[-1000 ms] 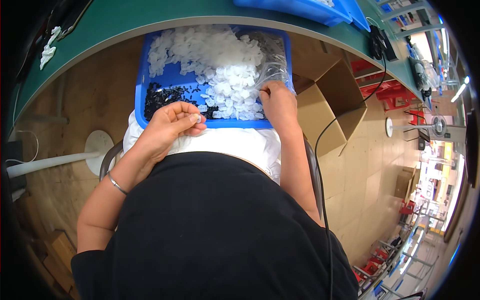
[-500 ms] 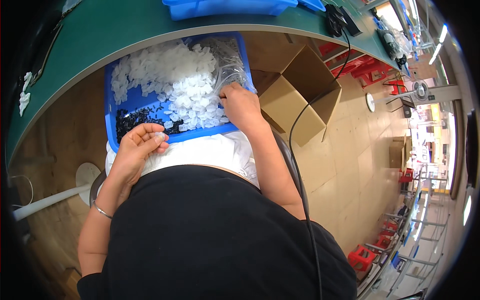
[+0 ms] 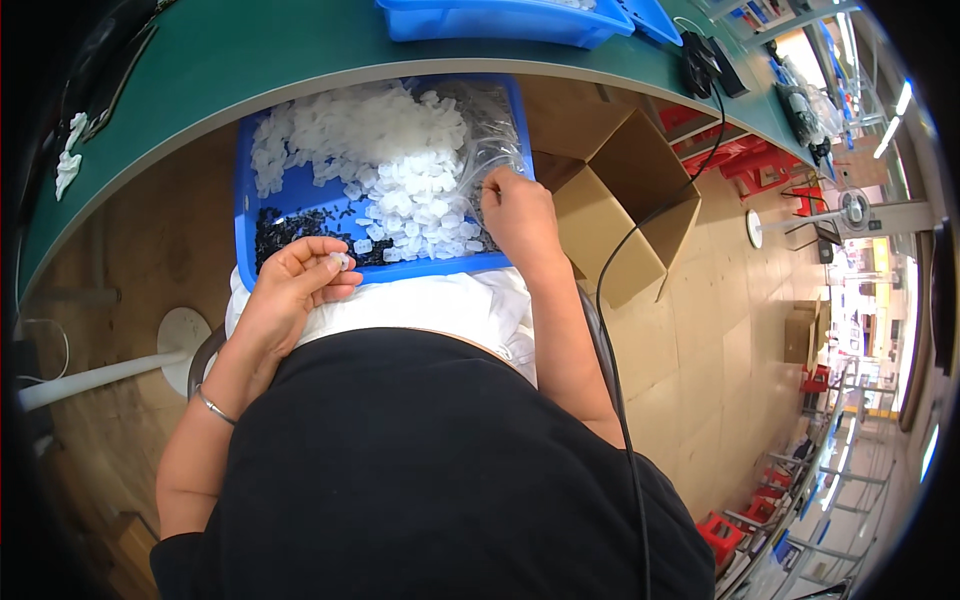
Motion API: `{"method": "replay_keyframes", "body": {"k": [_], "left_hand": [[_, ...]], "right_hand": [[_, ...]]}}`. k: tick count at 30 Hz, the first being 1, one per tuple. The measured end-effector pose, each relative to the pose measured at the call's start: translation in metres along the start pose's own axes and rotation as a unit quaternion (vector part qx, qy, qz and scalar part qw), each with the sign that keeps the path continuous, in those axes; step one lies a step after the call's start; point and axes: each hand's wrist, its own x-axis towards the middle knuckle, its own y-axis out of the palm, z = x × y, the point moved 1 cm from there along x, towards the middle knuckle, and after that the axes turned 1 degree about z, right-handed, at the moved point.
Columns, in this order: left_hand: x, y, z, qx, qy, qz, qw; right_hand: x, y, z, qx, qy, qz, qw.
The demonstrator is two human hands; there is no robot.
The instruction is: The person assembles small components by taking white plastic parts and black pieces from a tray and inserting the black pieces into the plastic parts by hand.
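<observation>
A blue tray [image 3: 243, 225] sits on my lap, partly under the table edge. Near its front left corner, my left hand [image 3: 298, 283] pinches a small translucent white plastic piece [image 3: 341, 261] between thumb and fingertips. Loose white plastic pieces [image 3: 405, 190] are heaped across the tray's middle and back. Small black parts [image 3: 290, 232] lie spread in the front left. Along the right side is a clear plastic bag [image 3: 490, 125] with small greyish parts. My right hand [image 3: 522, 218] is at this bag, fingers curled downward together; its fingertips are partly hidden.
The green table [image 3: 250, 60] curves round in front, bearing another blue bin [image 3: 500, 22] and a black adapter [image 3: 702, 65]. An open cardboard box [image 3: 610, 225] stands on the floor at right. A black cable [image 3: 612, 330] runs down past my right arm.
The whole view has shifted slightly, so the tray sits farther right in it. My right hand has edged rightward along the bag. My left hand keeps its pinch on the white piece.
</observation>
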Motion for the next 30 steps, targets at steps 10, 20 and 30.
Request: {"method": "replay_keyframes", "body": {"k": [10, 20, 30], "left_hand": [[0.001, -0.006, 0.002, -0.01, 0.021, -0.009, 1.0], [0.002, -0.005, -0.002, 0.061, 0.048, -0.017, 0.997], [0.003, -0.006, 0.0, 0.068, 0.045, -0.016, 0.997]], "right_hand": [[-0.003, -0.042, 0.054, 0.239, 0.024, 0.099, 0.966], [-0.023, 0.013, 0.102, 0.533, 0.077, 0.294, 0.79], [-0.027, 0.033, 0.103, 0.559, 0.104, 0.279, 0.773]]}}
